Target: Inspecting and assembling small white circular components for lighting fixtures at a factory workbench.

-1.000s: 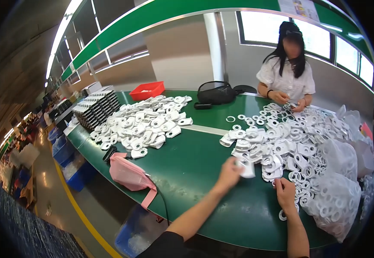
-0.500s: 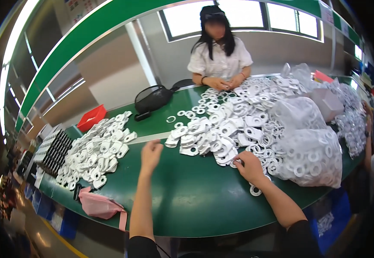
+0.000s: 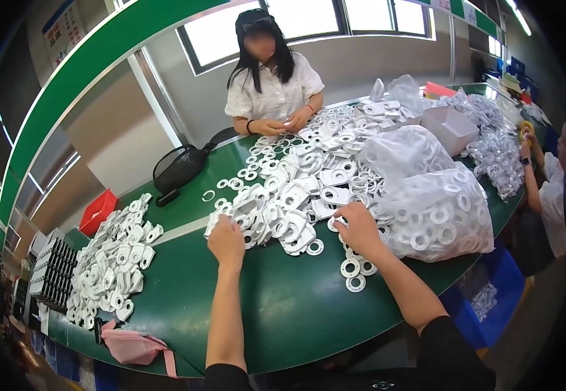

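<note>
A heap of white plastic plates with round holes (image 3: pixel 289 195) spreads across the green table. At its left edge is my left hand (image 3: pixel 226 242), its fingers closed over a white plate there. My right hand (image 3: pixel 360 231) is at the heap's near right side, thumb and fingers pinched on a white ring (image 3: pixel 333 224). Several loose white rings (image 3: pixel 355 283) lie on the table just below that hand. Beside it stands a clear plastic bag (image 3: pixel 436 218) full of white rings.
A second heap of white plates (image 3: pixel 117 260) lies at the left, near a red bin (image 3: pixel 98 212), stacked black-and-white trays (image 3: pixel 54 268) and a pink pouch (image 3: pixel 131 344). A black mesh bag (image 3: pixel 180 171) lies farther back. Across the table a person (image 3: pixel 273 85) handles small parts.
The view has swung to the right. My left hand has moved from over bare table to the left edge of the heap. The right hand stays at the heap's near side.
</note>
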A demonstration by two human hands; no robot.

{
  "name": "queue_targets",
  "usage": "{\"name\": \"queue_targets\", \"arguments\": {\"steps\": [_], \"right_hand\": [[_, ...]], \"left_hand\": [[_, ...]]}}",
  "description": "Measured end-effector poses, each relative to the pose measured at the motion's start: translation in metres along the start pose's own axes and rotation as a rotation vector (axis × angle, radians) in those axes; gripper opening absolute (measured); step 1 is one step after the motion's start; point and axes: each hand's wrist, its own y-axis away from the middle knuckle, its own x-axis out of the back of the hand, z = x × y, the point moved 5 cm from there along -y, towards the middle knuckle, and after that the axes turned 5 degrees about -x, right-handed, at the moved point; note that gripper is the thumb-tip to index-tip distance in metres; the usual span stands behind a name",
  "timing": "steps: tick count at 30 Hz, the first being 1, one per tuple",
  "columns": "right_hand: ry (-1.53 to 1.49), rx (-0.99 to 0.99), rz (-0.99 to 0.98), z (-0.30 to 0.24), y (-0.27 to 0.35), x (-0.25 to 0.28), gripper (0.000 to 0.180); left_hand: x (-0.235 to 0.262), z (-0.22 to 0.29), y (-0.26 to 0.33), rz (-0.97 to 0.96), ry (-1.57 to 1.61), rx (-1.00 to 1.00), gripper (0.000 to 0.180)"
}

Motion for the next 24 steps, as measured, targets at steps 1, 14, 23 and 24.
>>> {"name": "queue_targets", "arguments": {"steps": [1,14,23,24], "right_hand": [[0.071,0.012,-0.045,0.000,0.001,-0.003,0.018],[0.105,0.346,-0.205,-0.029,0.025,-0.038,0.019],[-0.293,0.248,-0.060,-0.050,0.016,-0.015,0.010],[-0.329,0.299,-0.111,-0.054,0.022,-0.021,0.011]], "left_hand": [[0.021,0.007,0.001,0.072,-0.007,0.044,0.016],[-0.011,0.058,0.125,-0.448,1.973,0.957,0.034],[-0.011,0.074,0.129,-0.754,1.983,0.900,0.042],[-0.010,0.075,0.130,-0.759,1.983,0.902,0.042]]}}
